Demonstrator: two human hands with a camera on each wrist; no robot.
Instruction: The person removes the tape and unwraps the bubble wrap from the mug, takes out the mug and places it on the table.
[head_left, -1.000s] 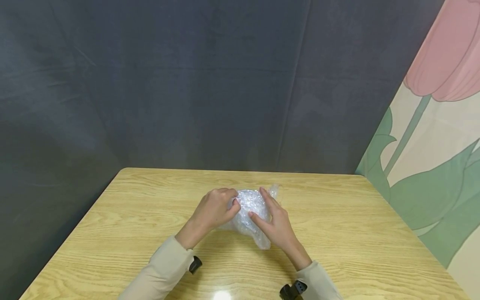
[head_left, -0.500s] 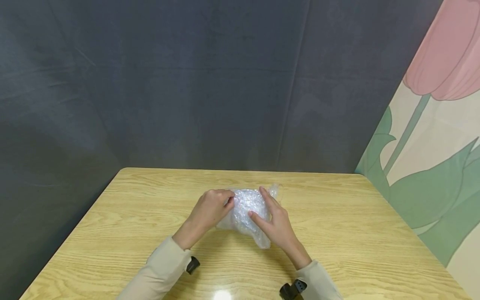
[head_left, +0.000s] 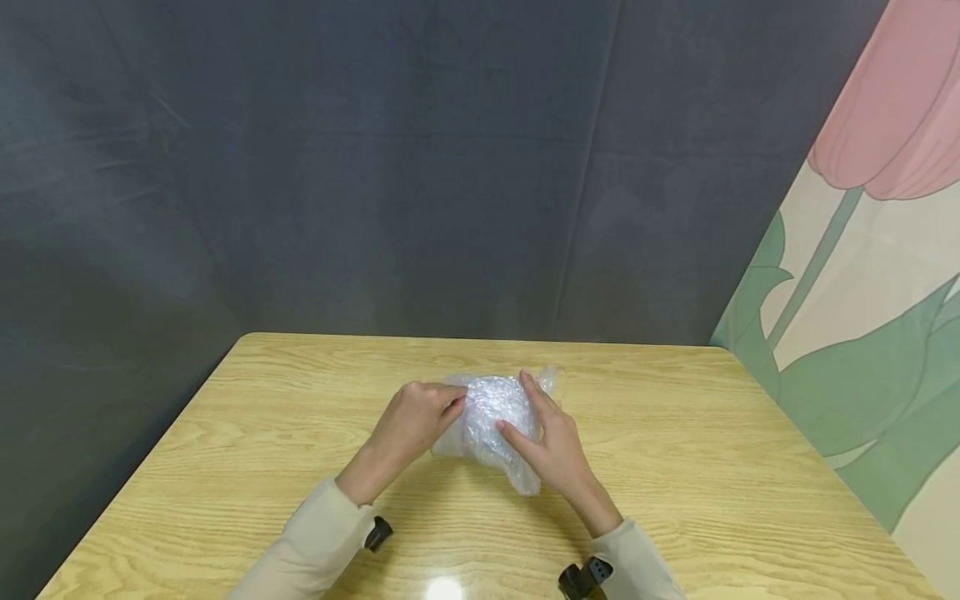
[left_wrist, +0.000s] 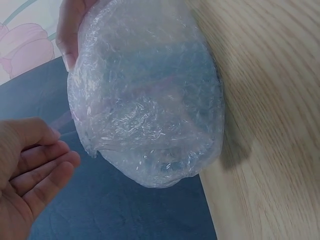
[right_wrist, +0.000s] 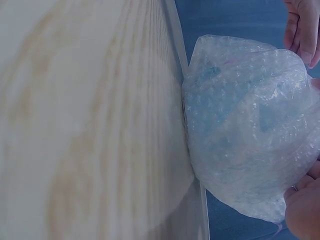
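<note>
A rounded bundle in clear bubble wrap point(head_left: 495, 408) stands on the wooden table, with loose corners of wrap at its ends. What it contains is hidden; a bluish tint shows through the wrap point(left_wrist: 150, 110). My right hand point(head_left: 555, 446) holds the bundle's right side, thumb toward me and fingers spread over the top. At the upper left, my left hand point(head_left: 416, 417) has thumb and index finger together. In the left wrist view these pinch the end of a thin clear strip point(left_wrist: 65, 125), like tape, running to the bundle.
The light wooden table point(head_left: 262, 467) reaches back to a dark cloth backdrop point(head_left: 420, 183). To the right is a wall panel point(head_left: 862, 333) with a tulip pattern. Black wrist cameras point(head_left: 585, 579) sit at both sleeves.
My left hand has drawn back leftward from the bundle's top, its fingertips now close together. The right hand keeps its hold, and the bundle has hardly moved.
</note>
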